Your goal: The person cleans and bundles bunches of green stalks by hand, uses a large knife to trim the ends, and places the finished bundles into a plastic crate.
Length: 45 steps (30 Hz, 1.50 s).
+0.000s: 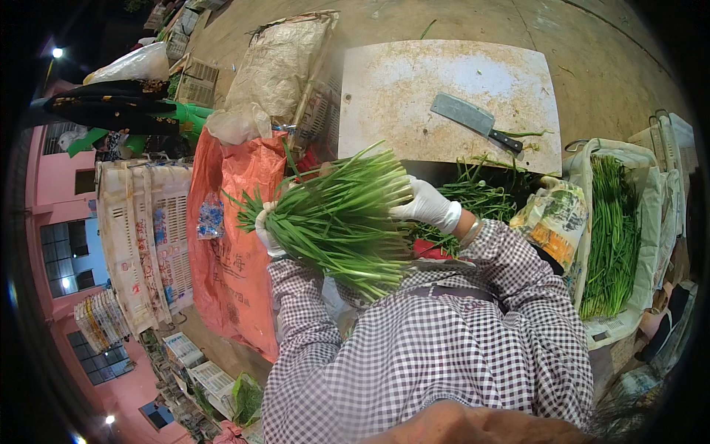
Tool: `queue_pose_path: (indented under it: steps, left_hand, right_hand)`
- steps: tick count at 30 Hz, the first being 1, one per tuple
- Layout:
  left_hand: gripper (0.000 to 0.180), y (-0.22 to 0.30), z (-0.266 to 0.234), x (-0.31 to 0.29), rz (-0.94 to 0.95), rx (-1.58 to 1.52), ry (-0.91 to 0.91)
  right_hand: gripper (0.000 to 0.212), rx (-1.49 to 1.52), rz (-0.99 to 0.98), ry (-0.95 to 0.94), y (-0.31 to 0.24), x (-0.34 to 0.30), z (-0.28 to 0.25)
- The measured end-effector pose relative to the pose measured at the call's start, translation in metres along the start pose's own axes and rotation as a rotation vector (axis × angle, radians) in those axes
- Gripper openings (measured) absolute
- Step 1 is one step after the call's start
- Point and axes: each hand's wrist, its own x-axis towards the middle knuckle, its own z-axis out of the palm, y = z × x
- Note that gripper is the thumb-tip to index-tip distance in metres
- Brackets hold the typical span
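Note:
A large bunch of green chives (pixel 333 222) is spread in front of my chest, leafy tips to the left and pale stem ends to the right. My left hand (pixel 271 231), in a white glove, is closed around the leafy end; the leaves hide part of its fingers. At the pale ends, my right hand (pixel 427 204), also in a white glove, grips some stems at their upper edge. Just beyond the bunch, a cleaver (pixel 464 115) with a black handle lies on a worn white board (pixel 399 96). Loose greens (pixel 484 198) lie beside my right wrist.
To the right stands a lined crate (pixel 643 281) of long chives, with a printed plastic bag (pixel 553 216) beside it. An orange-red sack (pixel 240 259) is at my left, next to white plastic crates (pixel 148 244). A beige sack (pixel 277 74) lies farther off, near a person's dark sleeve (pixel 111 103).

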Motion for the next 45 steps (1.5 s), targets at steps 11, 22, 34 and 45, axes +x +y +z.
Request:
queue_pose_path:
  steps: [11, 22, 34, 45]
  left_hand:
    - [0.015, -0.010, -0.019, 0.004, -0.001, -0.046, 0.031]
    - [0.012, -0.001, -0.037, 0.016, 0.038, -0.137, -0.267]
    - [0.010, 0.012, -0.045, 0.021, 0.070, -0.182, -0.329]
    - [0.009, 0.007, -0.045, 0.023, 0.078, -0.201, -0.339]
  right_hand:
    - [0.046, -1.133, 0.005, 0.118, 0.008, -0.015, -0.082]
    - [0.045, 0.410, 0.268, -0.400, -0.018, -0.002, -0.014]
    - [0.038, 0.594, 0.347, -0.366, 0.021, -0.006, 0.007]
    - [0.034, 0.248, 0.320, -0.322, 0.012, -0.008, 0.008]
